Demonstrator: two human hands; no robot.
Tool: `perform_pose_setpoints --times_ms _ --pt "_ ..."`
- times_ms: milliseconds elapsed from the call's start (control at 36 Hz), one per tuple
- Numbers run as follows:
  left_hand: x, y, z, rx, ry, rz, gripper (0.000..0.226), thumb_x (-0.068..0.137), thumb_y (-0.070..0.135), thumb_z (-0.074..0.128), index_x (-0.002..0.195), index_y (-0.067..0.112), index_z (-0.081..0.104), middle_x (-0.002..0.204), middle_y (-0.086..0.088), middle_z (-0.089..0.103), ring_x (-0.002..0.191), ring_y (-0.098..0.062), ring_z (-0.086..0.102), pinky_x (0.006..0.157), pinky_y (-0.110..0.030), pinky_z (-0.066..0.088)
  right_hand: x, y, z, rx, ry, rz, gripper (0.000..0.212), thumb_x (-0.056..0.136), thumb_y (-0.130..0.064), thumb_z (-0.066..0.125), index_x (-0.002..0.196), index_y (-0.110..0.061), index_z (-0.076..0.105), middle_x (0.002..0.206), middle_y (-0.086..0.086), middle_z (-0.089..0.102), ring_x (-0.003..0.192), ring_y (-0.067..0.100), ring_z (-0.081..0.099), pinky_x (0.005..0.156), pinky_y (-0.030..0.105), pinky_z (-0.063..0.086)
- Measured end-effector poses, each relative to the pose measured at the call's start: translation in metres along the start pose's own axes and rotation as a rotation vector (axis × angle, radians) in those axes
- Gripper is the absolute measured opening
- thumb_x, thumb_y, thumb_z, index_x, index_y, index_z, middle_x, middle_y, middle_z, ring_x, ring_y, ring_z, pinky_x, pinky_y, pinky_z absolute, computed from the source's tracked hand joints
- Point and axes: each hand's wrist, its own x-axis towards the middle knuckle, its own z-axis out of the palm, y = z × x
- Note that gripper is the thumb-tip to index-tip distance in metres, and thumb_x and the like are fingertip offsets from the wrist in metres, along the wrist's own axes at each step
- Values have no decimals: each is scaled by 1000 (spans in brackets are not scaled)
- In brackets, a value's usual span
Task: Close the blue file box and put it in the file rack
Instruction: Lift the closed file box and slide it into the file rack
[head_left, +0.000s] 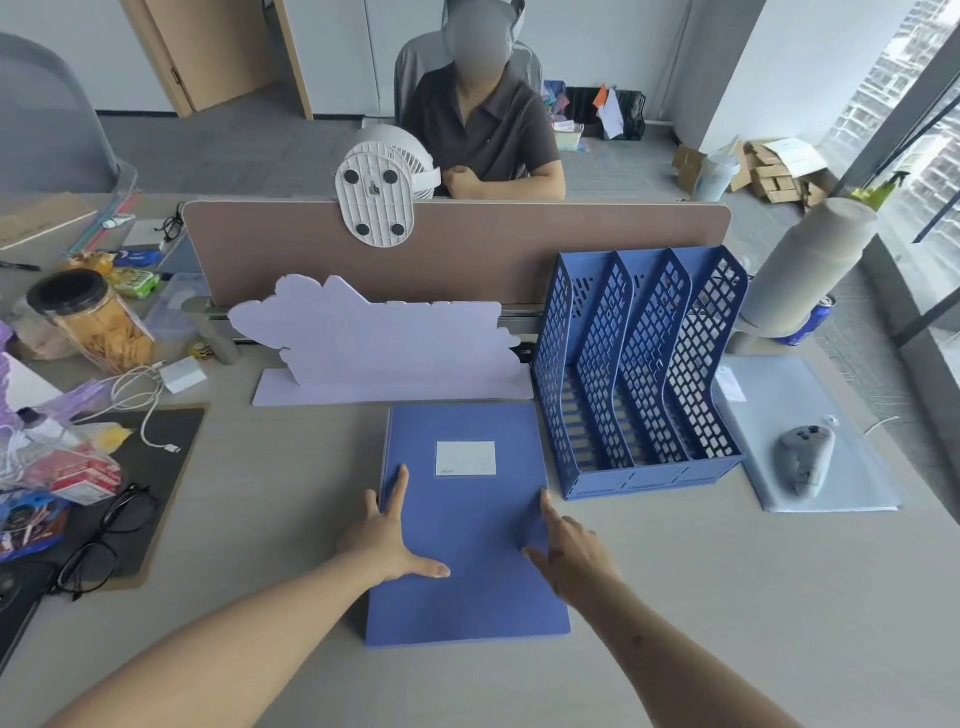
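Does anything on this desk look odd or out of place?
Yes: the small white fan hangs over the brown divider tipped over, showing its footed underside. The blue file box lies flat and shut under both hands, and the blue file rack stands upright.

My left hand (387, 540) covers the file box's (467, 525) nine-o'clock edge; its label (466, 458) print is too small to read.

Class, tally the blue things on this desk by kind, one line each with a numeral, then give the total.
File box: 1
File rack: 1
Can: 1
Total: 3
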Motion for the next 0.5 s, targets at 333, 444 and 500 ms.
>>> perform_pose_setpoints --times_ms 333,444,500 --pt "14 -31 -16 -330 176 -24 115 67 62 75 154 37 3 143 -9 44 130 -29 44 108 -45 40 -2 14 10 475 208 115 57 93 -51 43 143 -24 38 130 4 58 113 26 57 94 42 47" --pt "14 -39 -11 -471 29 -70 84 80 53 70 151 24 34 153 -7 39 140 -29 39 113 -37 34 11 4 9 605 124 171 44 93 -40 51 132 -20 51 120 12 57 114 32 53 97 40 42" --pt "12 -39 -8 -672 -35 -59 79 82 40 73 149 20 37 150 -2 47 131 -22 51 104 -30 41 18 6 17 697 130 202 44 88 -45 54 127 -24 55 118 8 62 111 30 58 97 43 45"
